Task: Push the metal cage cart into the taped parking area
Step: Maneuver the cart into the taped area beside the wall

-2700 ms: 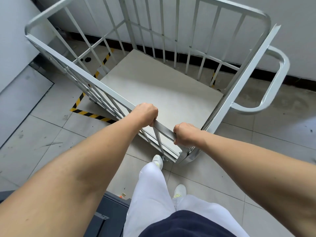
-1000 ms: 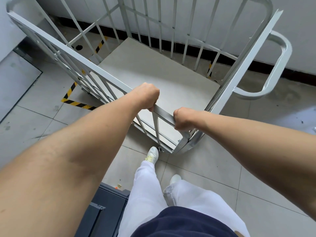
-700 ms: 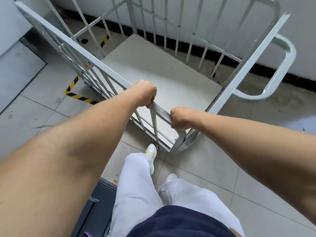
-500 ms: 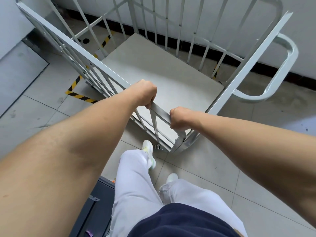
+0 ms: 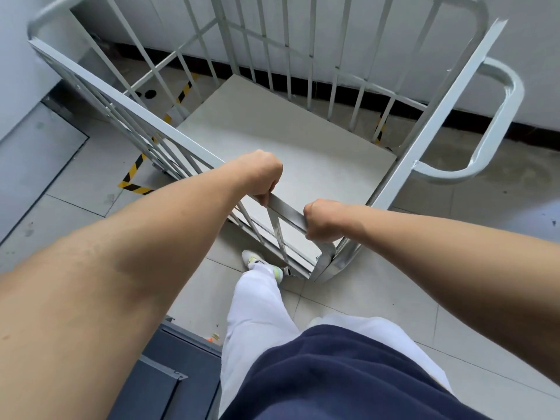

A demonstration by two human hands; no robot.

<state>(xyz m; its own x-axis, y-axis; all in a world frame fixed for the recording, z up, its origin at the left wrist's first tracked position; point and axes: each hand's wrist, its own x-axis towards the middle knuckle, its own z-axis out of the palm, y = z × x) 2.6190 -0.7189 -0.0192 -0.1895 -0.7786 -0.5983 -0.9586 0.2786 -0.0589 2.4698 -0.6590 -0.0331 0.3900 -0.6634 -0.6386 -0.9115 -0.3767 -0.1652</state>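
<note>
Bright, even light, with only faint shadows on the pale grey floor tiles [image 5: 363, 286]. The wide-angle lens bows the bars of the grey metal cage cart [image 5: 303, 140] toward the edges.

Grey tiled floor [image 5: 378, 304], white wall [image 5: 348, 31]

Left grip [image 5: 260, 174] and right grip [image 5: 322, 221] each curl round the near top rail [image 5: 286, 209] of the cart [image 5: 272, 125]; the right grip is beside the near right corner post. The cart stands on the tiled floor [image 5: 78, 183], close to the wall [image 5: 530, 40]. Yellow-black tape [image 5: 133, 172] shows under its left side. One shoe [image 5: 257, 259] is just beside the base.
</note>
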